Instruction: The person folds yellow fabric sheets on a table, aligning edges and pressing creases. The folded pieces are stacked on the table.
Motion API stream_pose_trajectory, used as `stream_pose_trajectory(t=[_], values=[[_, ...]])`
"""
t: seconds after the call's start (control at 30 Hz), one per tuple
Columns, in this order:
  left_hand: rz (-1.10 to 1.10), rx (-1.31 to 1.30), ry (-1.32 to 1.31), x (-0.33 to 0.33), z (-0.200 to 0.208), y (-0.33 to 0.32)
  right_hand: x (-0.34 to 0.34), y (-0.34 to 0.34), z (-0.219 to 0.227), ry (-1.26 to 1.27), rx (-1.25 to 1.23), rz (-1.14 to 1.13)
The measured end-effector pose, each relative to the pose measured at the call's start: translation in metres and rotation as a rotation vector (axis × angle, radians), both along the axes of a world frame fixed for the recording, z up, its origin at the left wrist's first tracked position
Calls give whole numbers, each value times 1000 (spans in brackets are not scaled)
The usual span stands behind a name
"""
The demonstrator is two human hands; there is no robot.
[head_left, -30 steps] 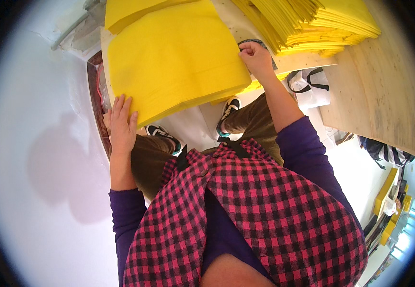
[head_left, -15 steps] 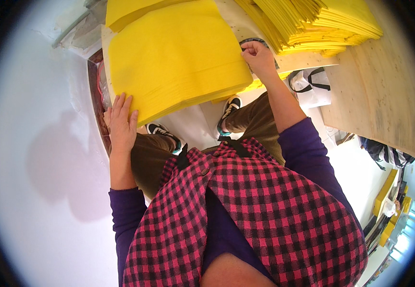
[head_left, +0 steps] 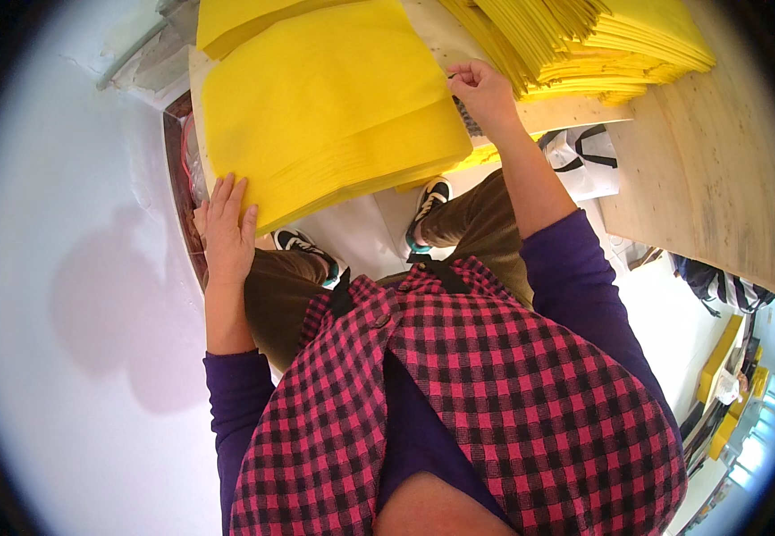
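A stack of yellow, fabric-like sheets [head_left: 325,98] lies in front of me, its layered edge facing my lap. My left hand [head_left: 225,223] rests with straight fingers at the stack's near left corner, thumb slightly apart. By the right edge of the stack is my right hand [head_left: 488,96], thumb and index finger pinched together. A tiny dark spot shows at those fingertips, too small to name. Partly hidden beneath that hand is a dark, textured thing [head_left: 468,118] beside the sheets.
More yellow folded pieces [head_left: 620,49] are heaped at the far right on a pale wooden table [head_left: 709,161]. A white bag with black handles [head_left: 589,161] stands below. My shoes [head_left: 428,210] are under the near edge. A white wall [head_left: 92,268] runs along the left.
My right hand has shifted slightly up and left, and more of the dark textured thing shows below its fingers. My left hand and the yellow stack stay put.
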State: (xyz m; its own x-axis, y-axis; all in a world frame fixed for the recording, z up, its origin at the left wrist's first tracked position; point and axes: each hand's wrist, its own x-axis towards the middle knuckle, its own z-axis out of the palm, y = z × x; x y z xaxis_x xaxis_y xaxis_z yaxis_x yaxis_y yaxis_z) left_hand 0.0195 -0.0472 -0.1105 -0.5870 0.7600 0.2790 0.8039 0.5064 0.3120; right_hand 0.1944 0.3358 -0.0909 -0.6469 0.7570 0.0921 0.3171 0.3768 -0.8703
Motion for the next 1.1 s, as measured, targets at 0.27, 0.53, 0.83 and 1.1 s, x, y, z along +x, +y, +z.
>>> stream_pose_trajectory(t=[0.27, 0.53, 0.83, 1.1], values=[[-2, 2, -12, 0, -1, 0, -1, 0, 3, 213, -257, 68], [-3, 10, -19, 0, -1, 0, 3, -3, 1, 53, -303, 55], [2, -2, -15, 1, 1, -1, 10, -4, -10, 4, -166, 94], [-1, 7, -7, 2, 1, -2, 15, 0, -22, -96, -52, 62]])
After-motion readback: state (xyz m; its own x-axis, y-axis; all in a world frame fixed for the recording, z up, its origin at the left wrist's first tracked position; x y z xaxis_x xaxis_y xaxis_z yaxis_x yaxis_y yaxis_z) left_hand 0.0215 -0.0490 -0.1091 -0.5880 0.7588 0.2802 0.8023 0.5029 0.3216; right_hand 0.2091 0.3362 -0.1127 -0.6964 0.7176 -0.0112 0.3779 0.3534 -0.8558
